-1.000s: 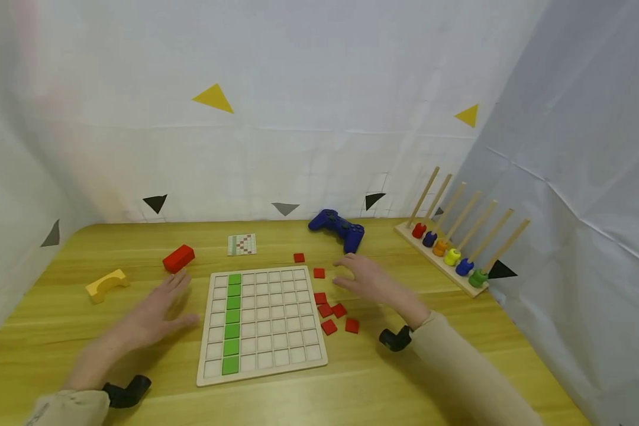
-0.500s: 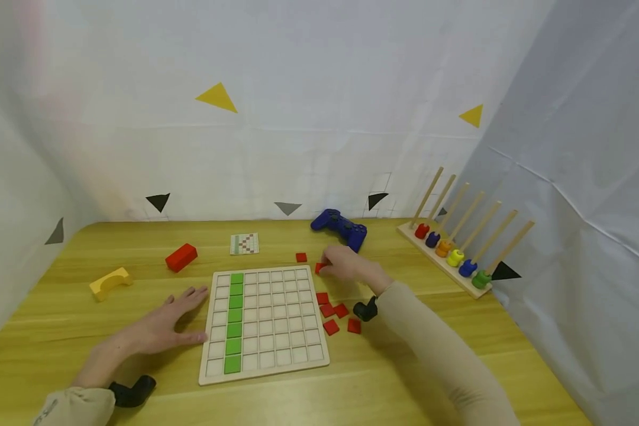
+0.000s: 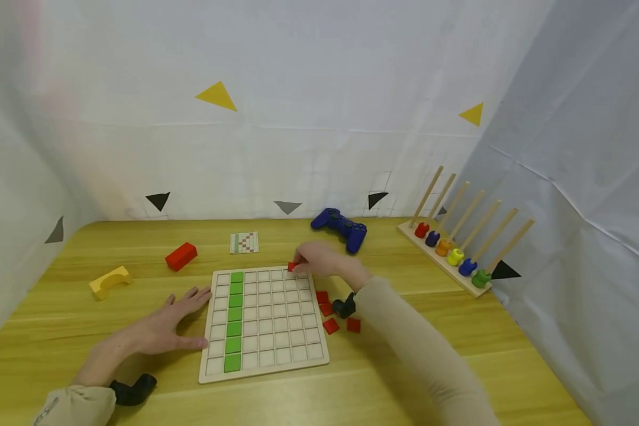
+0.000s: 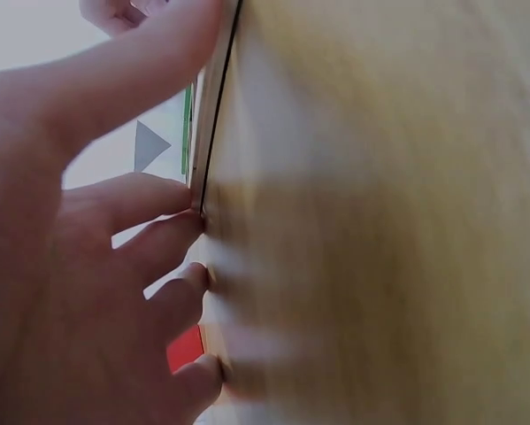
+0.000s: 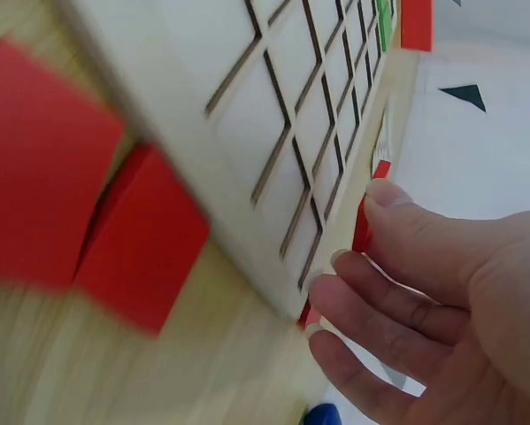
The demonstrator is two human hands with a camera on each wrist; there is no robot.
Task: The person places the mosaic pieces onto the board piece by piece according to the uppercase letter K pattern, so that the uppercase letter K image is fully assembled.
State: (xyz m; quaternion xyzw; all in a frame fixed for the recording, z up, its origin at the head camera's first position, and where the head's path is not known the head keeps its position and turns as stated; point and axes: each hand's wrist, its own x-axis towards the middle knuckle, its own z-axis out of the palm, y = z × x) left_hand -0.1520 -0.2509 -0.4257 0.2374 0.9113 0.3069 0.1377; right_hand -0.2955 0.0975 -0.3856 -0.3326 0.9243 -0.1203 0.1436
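A wooden grid board (image 3: 266, 370) lies on the table, with one column of green tiles (image 3: 234, 328) in its left part. My right hand (image 3: 325, 259) is over the board's top right corner. Its thumb and fingers pinch a small red square tile (image 5: 362, 226), tilted on edge in the right wrist view. Another bit of red (image 5: 306, 313) shows at the board's corner beneath the fingers. My left hand (image 3: 165, 328) rests with spread fingers at the board's left edge, thumb and fingertips at the rim.
Several loose red tiles (image 3: 331, 326) lie right of the board. Behind it are a small pattern card (image 3: 244, 242) and a blue game controller (image 3: 339, 228). A red block (image 3: 181, 256) and a yellow arch block (image 3: 110, 281) sit left; a peg stand (image 3: 442, 260) with coloured beads stands right.
My right hand reached down to a red tile by the board's right edge, then moved left with a tile to the top edge. My left hand moved right to the board's left edge.
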